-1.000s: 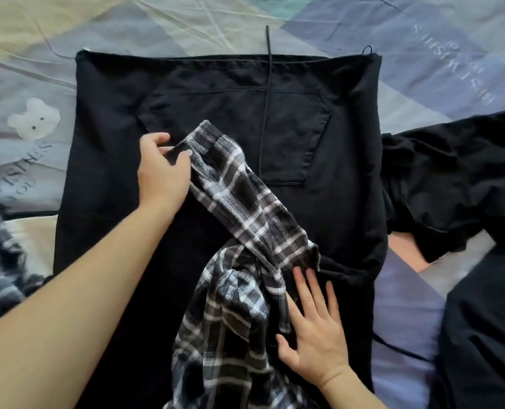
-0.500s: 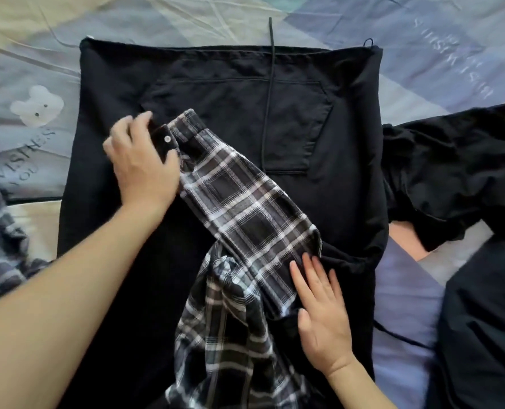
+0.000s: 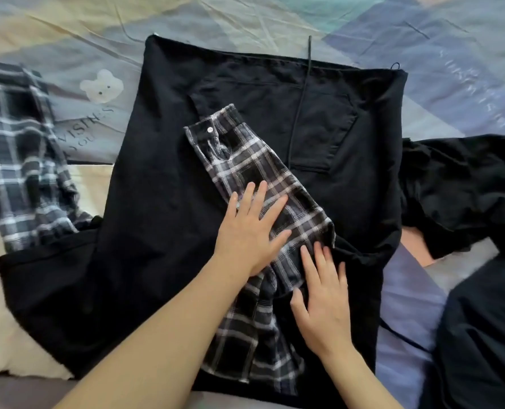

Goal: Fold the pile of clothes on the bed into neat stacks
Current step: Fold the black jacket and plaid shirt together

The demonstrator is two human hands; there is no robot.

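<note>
A black-and-white plaid shirt sleeve [image 3: 245, 160] lies diagonally across a flat black hoodie [image 3: 162, 202] spread on the bed, its buttoned cuff pointing up and left. My left hand [image 3: 251, 231] presses flat on the middle of the sleeve with fingers straight. My right hand [image 3: 325, 302] lies flat beside it, fingertips on the sleeve's lower edge where it meets the hoodie. More of the plaid shirt [image 3: 254, 343] bunches between my forearms.
Another part of plaid fabric [image 3: 21, 160] lies at the left on the patterned bedsheet [image 3: 103, 93]. Dark garments [image 3: 463, 190] are heaped at the right, and another dark piece [image 3: 481, 335] sits at the lower right. The hoodie's drawstring [image 3: 301, 98] runs down its front pocket.
My left hand let go of the cuff and slid down onto the middle of the sleeve, now flat. The right hand shifted slightly. The view tilted, showing more of the bed's left side.
</note>
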